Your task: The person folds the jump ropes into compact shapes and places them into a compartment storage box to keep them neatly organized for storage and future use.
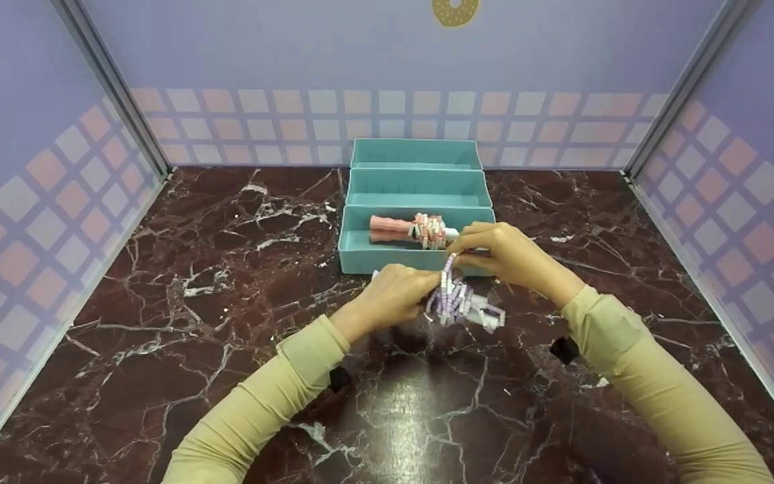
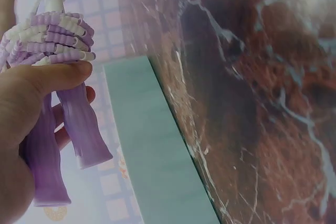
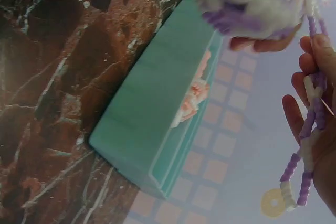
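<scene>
A purple-and-white beaded jump rope (image 1: 453, 301) is held up in front of the bins, its strands wound in a bundle. My left hand (image 1: 397, 294) grips it where the bundle meets the two purple handles (image 2: 86, 121), thumb across the beads. With its fingertips my right hand (image 1: 504, 259) pinches a strand of the beaded rope (image 3: 311, 103), and a loop of it dangles along the palm. Behind the hands, a pink-handled jump rope (image 1: 431, 230) with orange-and-white beads lies in the front teal bin (image 1: 394, 261).
Two more teal bins, a middle one (image 1: 420, 191) and a rear one (image 1: 417, 156), stand in line behind the front bin, against the back wall. A dark red marbled tabletop (image 1: 226, 376) lies underneath, with tiled-pattern walls on three sides.
</scene>
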`<state>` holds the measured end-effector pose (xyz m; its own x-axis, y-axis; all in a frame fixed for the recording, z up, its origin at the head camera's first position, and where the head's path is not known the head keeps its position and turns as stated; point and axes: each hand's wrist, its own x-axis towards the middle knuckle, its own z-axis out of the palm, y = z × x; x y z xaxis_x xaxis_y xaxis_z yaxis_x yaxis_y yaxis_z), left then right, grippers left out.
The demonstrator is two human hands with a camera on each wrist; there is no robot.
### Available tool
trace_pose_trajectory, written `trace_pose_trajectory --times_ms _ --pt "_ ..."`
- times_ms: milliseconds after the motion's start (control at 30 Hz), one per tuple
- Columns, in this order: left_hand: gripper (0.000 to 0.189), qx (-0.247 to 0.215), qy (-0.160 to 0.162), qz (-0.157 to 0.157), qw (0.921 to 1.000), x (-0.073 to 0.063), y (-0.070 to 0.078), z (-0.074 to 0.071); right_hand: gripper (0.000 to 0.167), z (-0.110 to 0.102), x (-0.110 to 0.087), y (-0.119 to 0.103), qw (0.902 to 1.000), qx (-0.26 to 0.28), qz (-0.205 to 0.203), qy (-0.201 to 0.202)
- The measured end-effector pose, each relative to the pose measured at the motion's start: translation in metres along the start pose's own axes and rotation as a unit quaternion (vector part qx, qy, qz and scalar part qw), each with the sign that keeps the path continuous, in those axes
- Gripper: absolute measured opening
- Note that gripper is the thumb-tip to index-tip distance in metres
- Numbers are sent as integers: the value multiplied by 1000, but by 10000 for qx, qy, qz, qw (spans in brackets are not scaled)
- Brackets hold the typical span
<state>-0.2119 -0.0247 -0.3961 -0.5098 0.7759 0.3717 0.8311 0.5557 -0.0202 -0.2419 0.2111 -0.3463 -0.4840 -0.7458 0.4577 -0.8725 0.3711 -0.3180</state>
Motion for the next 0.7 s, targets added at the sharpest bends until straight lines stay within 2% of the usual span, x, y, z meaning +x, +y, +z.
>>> trace_pose_trajectory --times_ms 133,233,367,500,700 --pt "49 -259 18 -184 9995 -3 1 0 22 8 -7 11 9962 756 428 -84" --pt "62 -444 145 -387 9982 -6 2 2 27 15 -12 16 9915 1078 717 -111" --pt "65 -674 465 -502 9954 -7 3 5 30 22 -16 20 9849 1436 966 -53" --pt "66 -984 753 -620 9903 -7 4 5 31 25 -21 25 9819 1556 1073 89" --pt "79 -1469 989 -802 9809 -6 8 2 31 31 -29 32 9803 1555 1174 319"
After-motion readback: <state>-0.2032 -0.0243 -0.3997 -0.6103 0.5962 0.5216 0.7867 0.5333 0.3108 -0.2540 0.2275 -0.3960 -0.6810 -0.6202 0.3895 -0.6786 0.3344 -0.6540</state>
